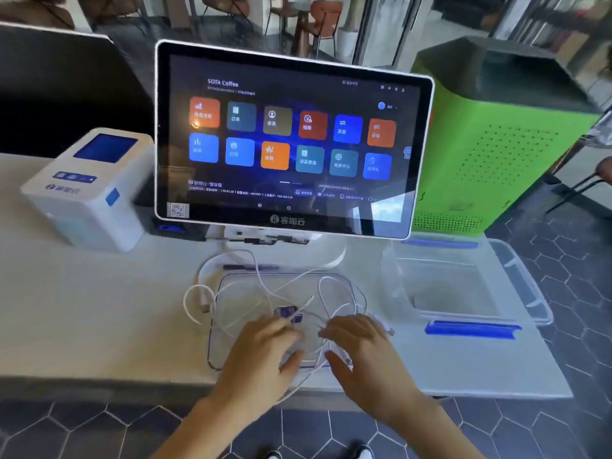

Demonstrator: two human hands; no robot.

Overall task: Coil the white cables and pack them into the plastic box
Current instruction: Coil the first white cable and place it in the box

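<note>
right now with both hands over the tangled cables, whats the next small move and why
Probably pinch one end and draw that single cable free. The white cables lie loose and crossed over the clear lid, none coiled yet, and the plastic box to the right looks empty. The left hand and right hand rest spread on the tangle; whether either already holds a strand is unclear.

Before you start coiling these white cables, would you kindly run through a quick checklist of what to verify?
1. White cables within reach, tangled on the clear lid: ok.
2. Cables untangled: not ok.
3. Plastic box open, at right: ok.
4. Left hand and right hand on the cables: ok; firm grip: cannot tell.
5. Cables unplugged from the screen: cannot tell.
</note>
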